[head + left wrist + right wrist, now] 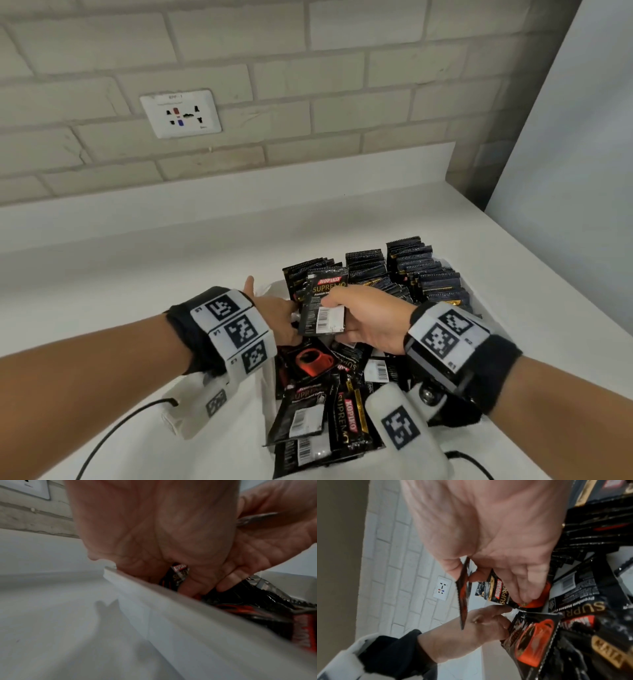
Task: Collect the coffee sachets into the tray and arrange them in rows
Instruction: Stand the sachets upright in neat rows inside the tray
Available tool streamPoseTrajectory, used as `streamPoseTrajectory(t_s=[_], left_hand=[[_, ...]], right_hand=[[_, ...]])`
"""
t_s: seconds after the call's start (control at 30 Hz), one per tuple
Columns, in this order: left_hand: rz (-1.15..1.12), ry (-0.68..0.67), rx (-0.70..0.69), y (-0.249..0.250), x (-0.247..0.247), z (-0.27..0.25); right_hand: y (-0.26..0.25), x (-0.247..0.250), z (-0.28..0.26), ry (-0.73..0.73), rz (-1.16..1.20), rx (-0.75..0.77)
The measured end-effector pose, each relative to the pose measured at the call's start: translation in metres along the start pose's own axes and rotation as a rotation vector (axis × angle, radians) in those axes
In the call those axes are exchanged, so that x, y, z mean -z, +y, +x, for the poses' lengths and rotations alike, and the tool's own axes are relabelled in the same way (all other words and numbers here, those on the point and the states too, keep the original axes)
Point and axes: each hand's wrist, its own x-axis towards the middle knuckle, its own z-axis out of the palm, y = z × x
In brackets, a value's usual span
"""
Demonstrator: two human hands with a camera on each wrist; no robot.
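- While the right hand (366,318) pinches one sachet (322,305) upright above the tray (154,601), thumb on the back face and fingers curled behind, the left hand (274,318) reaches into the tray's left side, fingers down among the packets; whether they grip anything, cannot tell (tips hidden in both the head view and the left wrist view).
- Counts: two hands, one tray, one held sachet, one wall socket (181,114). Standing sachets form three rows (404,274) at the tray's far end; individual count not readable, edges overlap.
- Loose pile (325,411) fills the tray's near end: several sachets lying flat and crossed at mixed angles, some face up, some barcode up.
- Tray: white, rectangular, straight smooth walls with a flat rim, sitting on a white matte counter (137,274).
- Sachets: glossy black foil, flat rectangles with serrated end seals; red "KOPIKO" tag, gold "SUPREMO" lettering, red cup picture on the front, white barcode label on the back.
- Held sachet shows its back to the head camera, barcode label low, logo end up; it hangs just above the gap between the pile and the rows.
- Behind the tray: light brick-pattern wall, socket plate up and to the left of the tray.
- Both wrists carry black straps with white marker blocks.
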Motion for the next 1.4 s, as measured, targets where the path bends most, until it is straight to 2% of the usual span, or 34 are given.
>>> streamPoseTrajectory(t_s=[0.13,0.3,0.5,0.7,0.93,1.13,1.4], left_hand=[[-0.026,-0.071,-0.017,-0.005,0.003,-0.001],[0.068,-0.05,-0.005,0.001,0.0,-0.005],[-0.034,-0.114,-0.034,-0.004,0.002,-0.003],[-0.314,-0.176,-0.112,-0.002,0.014,-0.016],[-0.378,-0.241,-0.067,-0.01,0.011,-0.003],[-0.417,-0.215,-0.085,-0.014,0.023,-0.019],[-0.316,0.038,-0.113,-0.023,0.026,-0.051]], right_hand=[[0.0,-0.001,0.003,0.017,0.002,-0.009],[0.001,0.002,0.004,0.044,-0.007,0.004],[0.002,0.003,0.004,0.064,0.03,-0.003],[0.001,-0.001,0.006,0.078,0.04,0.002],[0.0,-0.004,0.009,0.079,0.009,-0.003],[0.002,-0.004,0.011,0.063,0.054,0.008],[0.004,0.0,0.009,0.021,0.059,0.031]])
